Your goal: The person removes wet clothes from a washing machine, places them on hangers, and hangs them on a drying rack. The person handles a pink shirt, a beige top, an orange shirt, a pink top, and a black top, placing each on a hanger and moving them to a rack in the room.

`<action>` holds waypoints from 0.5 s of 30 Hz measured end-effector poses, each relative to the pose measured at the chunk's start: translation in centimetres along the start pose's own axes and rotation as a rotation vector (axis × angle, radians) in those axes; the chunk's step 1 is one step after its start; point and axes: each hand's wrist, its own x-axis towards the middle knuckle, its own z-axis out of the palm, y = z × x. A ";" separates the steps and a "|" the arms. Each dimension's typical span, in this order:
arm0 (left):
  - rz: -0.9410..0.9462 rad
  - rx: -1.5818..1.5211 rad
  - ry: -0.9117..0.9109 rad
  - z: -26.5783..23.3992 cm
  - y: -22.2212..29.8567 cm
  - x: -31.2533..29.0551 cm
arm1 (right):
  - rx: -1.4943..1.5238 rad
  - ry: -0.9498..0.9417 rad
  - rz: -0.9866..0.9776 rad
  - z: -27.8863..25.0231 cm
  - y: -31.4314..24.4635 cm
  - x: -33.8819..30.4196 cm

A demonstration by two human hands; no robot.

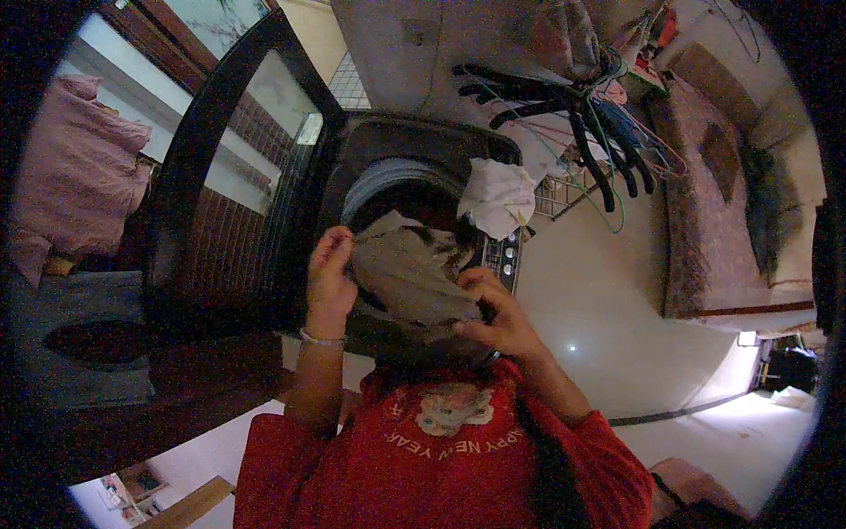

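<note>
Garment (410, 269) over open washer (414, 134), left fingers (335, 242) and right fingers (485, 287) pinching its edges; best keep both grips, fabric taut

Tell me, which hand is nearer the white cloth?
Right. The right hand is below the white cloth in the picture, apart from it; the left hand is farther off, to its lower left, across the grey cloth.

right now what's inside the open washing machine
A grey ring and dark hollow show; brownish cloth held in the left hand and right hand covers the near part, hiding whatever lies beneath.
</note>
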 end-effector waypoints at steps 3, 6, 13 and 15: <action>-0.162 -0.367 0.058 -0.9 1.7 0.1 | -0.171 -0.124 0.044 1.7 0.5 -0.8; -0.033 -0.162 -0.294 -1.2 2.6 -0.8 | -0.227 -0.203 -0.015 2.5 0.2 -1.1; -0.002 1.039 -0.873 -5.3 0.1 -3.7 | 0.154 -0.491 0.074 3.6 -1.3 -3.7; 0.063 1.170 -0.913 -6.2 -0.2 -4.9 | 0.165 -0.535 0.144 4.2 -1.1 -4.3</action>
